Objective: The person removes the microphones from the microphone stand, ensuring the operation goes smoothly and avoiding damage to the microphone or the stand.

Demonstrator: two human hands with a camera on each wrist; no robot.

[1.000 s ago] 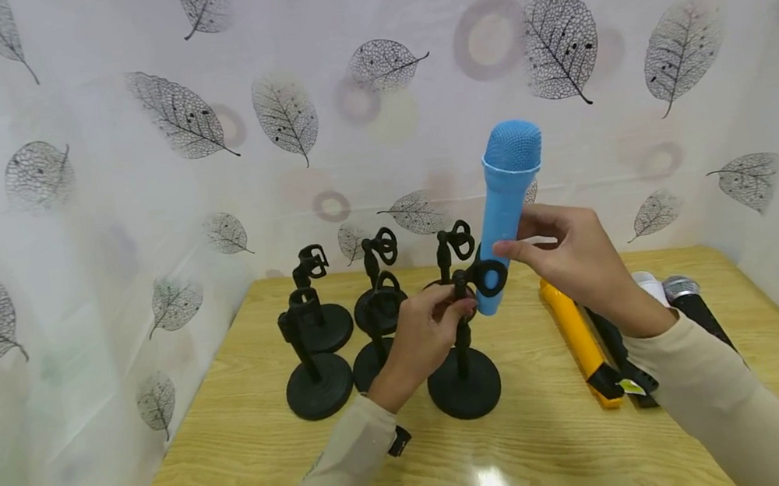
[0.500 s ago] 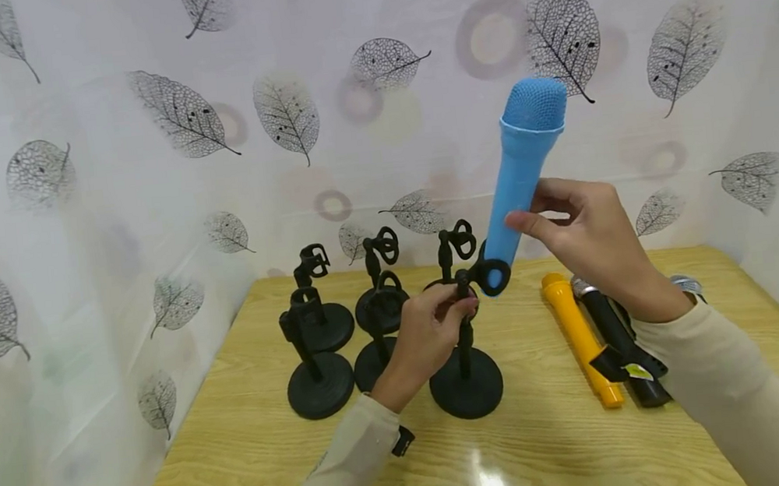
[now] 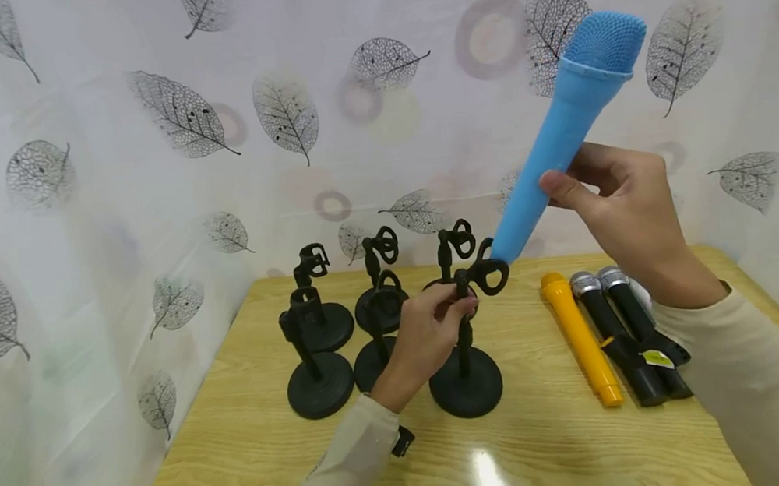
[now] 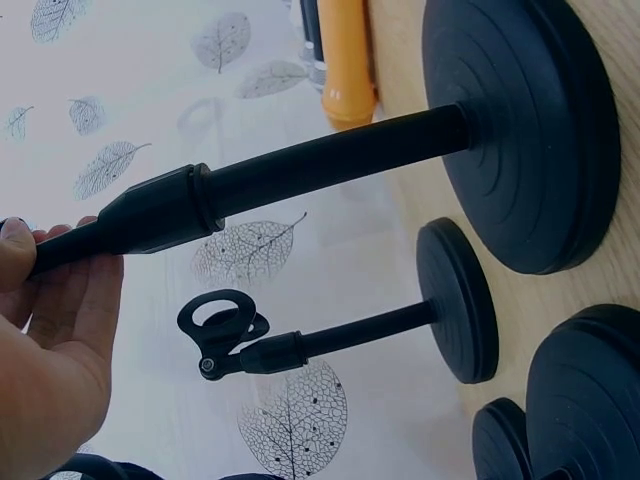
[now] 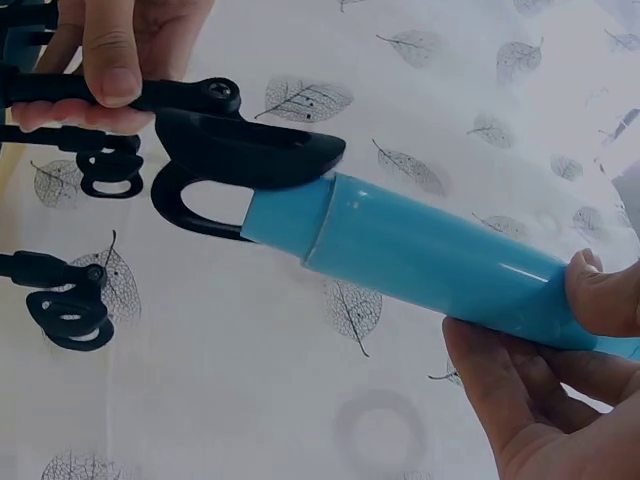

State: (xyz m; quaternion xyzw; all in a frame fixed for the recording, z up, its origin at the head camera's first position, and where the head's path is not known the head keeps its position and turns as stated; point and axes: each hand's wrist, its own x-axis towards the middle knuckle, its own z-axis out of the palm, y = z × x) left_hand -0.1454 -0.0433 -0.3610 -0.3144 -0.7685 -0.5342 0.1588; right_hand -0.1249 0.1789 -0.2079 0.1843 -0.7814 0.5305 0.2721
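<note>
A blue microphone (image 3: 549, 145) slants up to the right, its mesh head uppermost. My right hand (image 3: 629, 216) grips its handle between thumb and fingers. In the right wrist view the narrow lower end of the microphone (image 5: 430, 255) is right at the ring of a black clip (image 5: 245, 150). That clip tops a black microphone stand (image 3: 467, 380) with a round base on the table. Just below the clip, my left hand (image 3: 426, 333) pinches the stand's neck; the left wrist view shows the thumb and fingers around the pole (image 4: 150, 215).
Several other black stands (image 3: 319, 387) with clips stand in rows at the left and back of the wooden table (image 3: 257, 475). To the right lie a yellow microphone (image 3: 582, 342) and black ones (image 3: 612, 331) with silver heads. A leaf-patterned sheet (image 3: 311, 16) hangs behind.
My right hand has moved up and right with the blue microphone, tilting it further. Its lower end has come out through the clip's ring to its edge. My left hand stays at the stand.
</note>
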